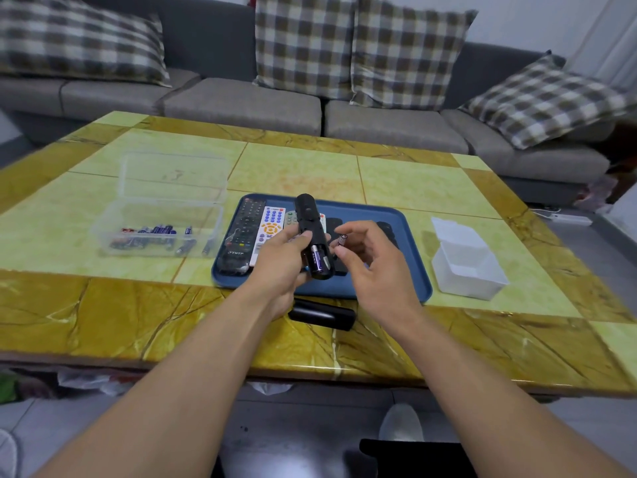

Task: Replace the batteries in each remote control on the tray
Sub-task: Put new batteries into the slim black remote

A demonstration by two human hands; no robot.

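My left hand grips a black remote above the blue tray, back side up, its battery bay uncovered with one purple battery seated in it. My right hand pinches a second small battery just right of the bay. Several other remotes lie on the tray: a black one and a white one with orange and blue buttons at the left, dark ones partly hidden behind my hands. A black battery cover lies on the table in front of the tray.
A clear plastic box holding several batteries stands left of the tray, its lid open behind it. A white open box stands to the right. The marble-pattern table fronts a grey sofa with checked cushions.
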